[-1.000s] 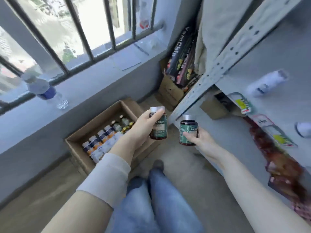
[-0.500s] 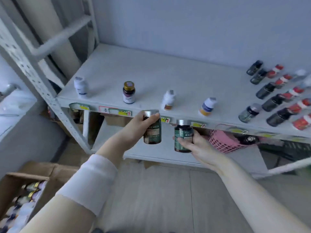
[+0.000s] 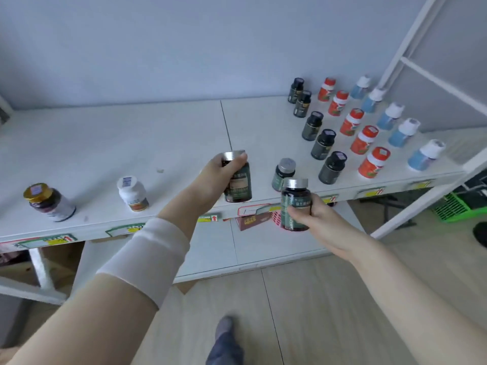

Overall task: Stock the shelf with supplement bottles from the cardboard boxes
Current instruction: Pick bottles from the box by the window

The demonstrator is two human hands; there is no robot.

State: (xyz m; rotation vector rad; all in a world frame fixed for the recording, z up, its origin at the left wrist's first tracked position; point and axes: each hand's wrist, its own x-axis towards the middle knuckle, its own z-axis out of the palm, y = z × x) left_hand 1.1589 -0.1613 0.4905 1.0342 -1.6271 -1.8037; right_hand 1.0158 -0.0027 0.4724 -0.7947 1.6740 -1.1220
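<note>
- At the far left of the frame a gold-capped dark bottle [image 3: 48,202] stands near the front edge of the white shelf [image 3: 131,138], tilted in this wide view.
- Just right of it, well apart, stands a white bottle [image 3: 132,193] with a printed sticker on its cap.
- My left hand [image 3: 214,179], a white sleeve on the forearm, reaches over the shelf's front edge at mid-frame. Its fingers and thumb are wrapped round a silver-capped green-labelled bottle [image 3: 239,187], held upright above the board.
- Right of that, a matching grey-capped bottle [image 3: 283,175] stands on the shelf by itself, near the front.
- My right hand [image 3: 322,218] is lower, in front of the shelf edge. It grips a second green-labelled bottle [image 3: 293,204] round the body, cap up.
- The two hands are near each other and not touching.
- In the upper right the shelf carries three slanting rows: black bottles [image 3: 322,144], red bottles [image 3: 365,139] and blue bottles with white caps [image 3: 403,133].
- Yellow price tags [image 3: 371,192] run along the shelf's front lip.
- At the right edge a green crate [image 3: 459,208] sits on the floor.
</note>
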